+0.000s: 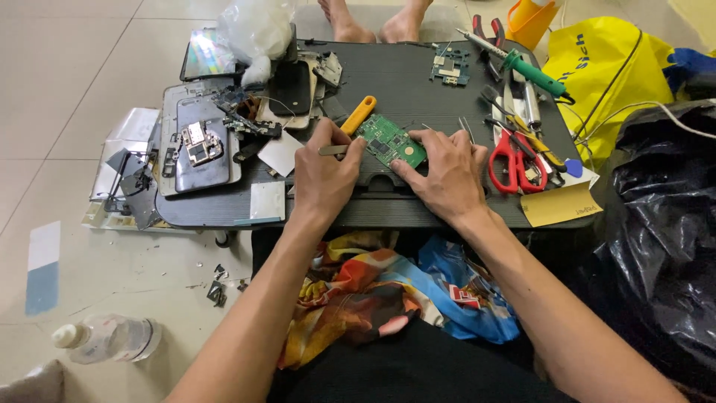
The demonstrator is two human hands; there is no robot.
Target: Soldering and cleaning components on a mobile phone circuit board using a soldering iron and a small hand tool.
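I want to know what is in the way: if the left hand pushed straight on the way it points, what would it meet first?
Probably the green circuit board, right ahead of the left hand and its metal tool; depth is unclear.

Bare tabletop [406, 82] beyond the circuit board [389, 140]; red scissors [514, 160] crowding right.

Both forearms reach forward; left hand [322, 175] curled in pinch, right hand [446, 173] flat, fingers pressing down.
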